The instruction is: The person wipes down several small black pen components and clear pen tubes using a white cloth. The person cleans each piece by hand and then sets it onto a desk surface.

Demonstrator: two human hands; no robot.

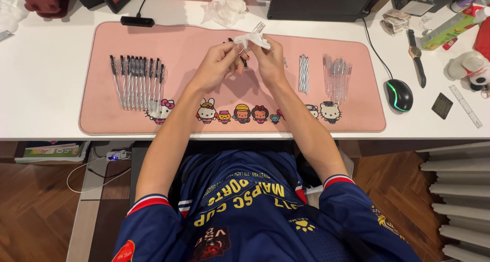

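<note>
White tissue (pixel 253 40) mid-mat (pixel 127 32), edges distant

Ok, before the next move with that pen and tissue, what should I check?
1. Left hand grips the dark pen part: ok.
2. Right hand holds the crumpled white tissue over the clear plastic pen barrel: ok.
3. Barrel surface clean: cannot tell, the tissue covers most of it.
4. Row of assembled dark-clipped pens lies tidy on the left of the pink cartoon-printed desk mat: ok.
5. Bundle of thin refills and pile of clear empty barrels sit apart, right of the hands: ok.
6. Black computer mouse lies off the mat, away from the parts: ok.
</note>
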